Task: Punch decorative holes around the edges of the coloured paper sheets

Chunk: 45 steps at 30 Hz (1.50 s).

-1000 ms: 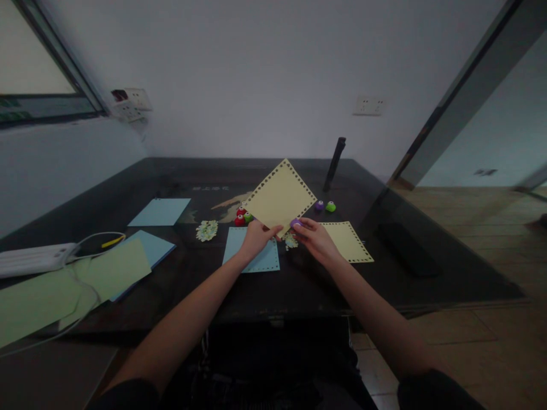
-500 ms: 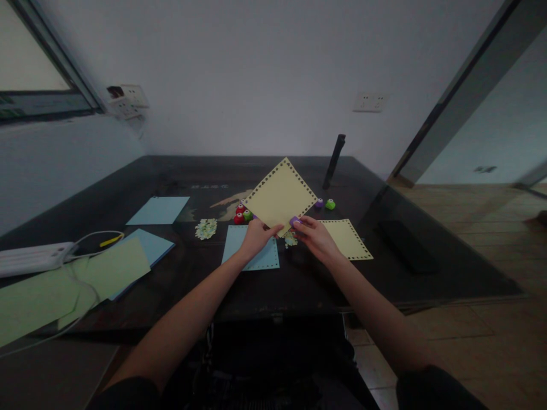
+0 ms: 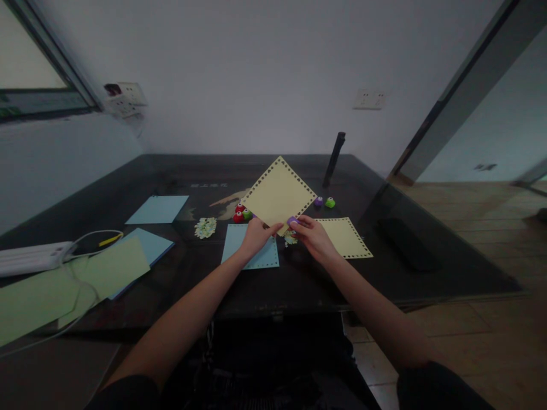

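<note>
A yellow sheet of paper (image 3: 280, 193) with small punched shapes along its edges is held up like a diamond above the table. My left hand (image 3: 257, 236) pinches its lower corner. My right hand (image 3: 314, 236) grips a small purple paper punch (image 3: 293, 221) at the sheet's lower right edge. Beneath my hands lie a light-blue sheet (image 3: 252, 259) with a punched border and some paper cut-outs (image 3: 290, 238). Another punched yellow sheet (image 3: 347, 238) rests right of my right hand. Behind the raised sheet, red punches (image 3: 238, 217) and a green punch (image 3: 247, 214) are partly hidden.
A purple punch (image 3: 318, 201) and a green punch (image 3: 330, 202) stand beyond my right hand. Paper cut-outs (image 3: 205, 228) form a pile at left, near blue paper (image 3: 159, 209). Green sheets (image 3: 111, 270), a cable and a power strip (image 3: 34, 259) lie far left. A black object (image 3: 405, 245) lies right.
The raised yellow sheet has shifted slightly left and turned a little. The purple punch has tilted slightly in my right hand and stays at the sheet's edge.
</note>
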Available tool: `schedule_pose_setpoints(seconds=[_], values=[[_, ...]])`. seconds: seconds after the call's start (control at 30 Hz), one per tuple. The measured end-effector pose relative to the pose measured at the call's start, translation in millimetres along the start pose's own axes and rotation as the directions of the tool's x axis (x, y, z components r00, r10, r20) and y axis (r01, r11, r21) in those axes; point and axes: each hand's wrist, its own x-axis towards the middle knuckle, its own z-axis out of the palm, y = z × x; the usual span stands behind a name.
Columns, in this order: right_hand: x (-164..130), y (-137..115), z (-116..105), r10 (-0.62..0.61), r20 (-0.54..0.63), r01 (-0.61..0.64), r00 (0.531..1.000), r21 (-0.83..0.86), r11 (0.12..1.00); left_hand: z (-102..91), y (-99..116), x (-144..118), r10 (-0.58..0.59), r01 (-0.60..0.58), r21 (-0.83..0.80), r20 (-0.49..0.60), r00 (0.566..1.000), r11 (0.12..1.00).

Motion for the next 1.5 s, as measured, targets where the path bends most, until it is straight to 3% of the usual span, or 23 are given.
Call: schedule_pose_setpoints(seconds=[0.27,0.5,1.5], values=[[2.2,0.8,-1.7,-0.008,-0.012,0.008,1.0,0.038,0.999,0.0,1.6,0.2,-0.017,0.018,-0.022,0.006,1.0,1.0],[4.5,5.4,-3.7,-0.009,0.015,0.008,1.0,0.088,0.996,0.2,-3.9,1.8,0.035,-0.035,0.02,-0.003,0.999,0.999],[1.7,-0.7,-1.1,-0.013,-0.02,0.012,1.0,-0.03,0.999,-0.1,-0.3,-0.3,0.051,-0.052,0.041,0.022,0.998,0.998]])
